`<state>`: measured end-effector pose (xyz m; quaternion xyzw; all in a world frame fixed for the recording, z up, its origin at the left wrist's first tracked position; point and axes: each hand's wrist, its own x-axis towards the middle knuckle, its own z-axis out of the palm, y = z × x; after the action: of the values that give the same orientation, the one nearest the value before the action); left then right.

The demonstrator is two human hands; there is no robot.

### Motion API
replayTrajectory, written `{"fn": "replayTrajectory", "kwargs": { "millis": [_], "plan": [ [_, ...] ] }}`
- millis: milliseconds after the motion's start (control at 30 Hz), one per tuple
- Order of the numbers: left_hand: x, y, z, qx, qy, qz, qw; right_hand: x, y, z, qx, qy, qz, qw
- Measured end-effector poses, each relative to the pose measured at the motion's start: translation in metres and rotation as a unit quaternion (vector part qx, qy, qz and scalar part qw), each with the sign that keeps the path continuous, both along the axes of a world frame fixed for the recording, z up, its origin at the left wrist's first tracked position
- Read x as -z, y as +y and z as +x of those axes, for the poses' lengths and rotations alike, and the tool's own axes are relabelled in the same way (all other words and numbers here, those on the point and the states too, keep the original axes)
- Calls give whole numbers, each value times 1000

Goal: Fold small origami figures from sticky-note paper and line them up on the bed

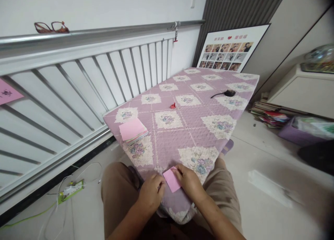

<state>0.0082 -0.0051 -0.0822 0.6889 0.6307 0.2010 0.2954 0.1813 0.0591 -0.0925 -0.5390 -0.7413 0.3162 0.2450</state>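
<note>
A small pink square of folded paper lies at the near corner of the cloth-covered table. My right hand pinches its right edge between thumb and fingers. At the paper's left edge is my left hand, its fingers curled in; whether it grips the edge or only rests against it, I cannot tell. Further left sits a stack of coloured paper sheets, pink on top. A tiny red folded paper piece rests near the table's middle.
Toward the far right of the table is a black object with a strap. A white radiator runs along the left side, with glasses on the pipe above. A power strip with cables lies on the floor.
</note>
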Motion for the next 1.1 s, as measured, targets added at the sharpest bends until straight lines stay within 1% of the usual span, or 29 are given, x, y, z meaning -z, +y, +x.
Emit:
{"fn": "replayTrajectory", "kwargs": {
  "millis": [67, 133, 200, 267, 333, 367, 500, 567, 633, 733, 833, 900, 967, 1100],
  "plan": [
    [-1, 0, 3, 71, 54, 65, 994, 1, 1, -1, -9, -28, 14, 999],
    [2, -1, 7, 143, 96, 88, 981, 5, 4, 1, -14, -53, 31, 998],
    [7, -2, 11, 180, 129, 97, 970, 9, 8, 8, -4, -79, 71, 994],
    [13, -3, 13, 193, 151, 111, 963, 12, 11, 19, 14, -102, 129, 986],
    [19, -5, 13, 194, 156, 133, 959, 12, 10, 28, 16, -116, 175, 977],
    [22, -5, 12, 194, 155, 145, 958, 12, 6, 30, 5, -120, 189, 975],
    [30, -6, 9, 198, 147, 177, 953, 11, -16, 28, -69, -135, 212, 965],
    [31, -6, 7, 206, 139, 185, 951, 14, -24, 25, -59, -141, 213, 965],
    [31, -4, 6, 203, 123, 180, 955, 18, -27, 24, -19, -140, 211, 967],
    [27, 3, 6, 154, 82, 145, 974, 23, -24, 27, 30, -134, 204, 969],
    [20, 17, 8, 73, 54, 99, 991, 24, -22, 28, 41, -127, 201, 970],
    [16, 28, 9, 31, 63, 70, 995, 25, -23, 28, 45, -126, 202, 970],
    [12, 38, 10, 21, 84, 39, 995, 26, -23, 27, 44, -126, 200, 971],
    [7, 50, 10, 59, 107, -13, 992, 29, -25, 28, 39, -114, 191, 974]
  ]
}}
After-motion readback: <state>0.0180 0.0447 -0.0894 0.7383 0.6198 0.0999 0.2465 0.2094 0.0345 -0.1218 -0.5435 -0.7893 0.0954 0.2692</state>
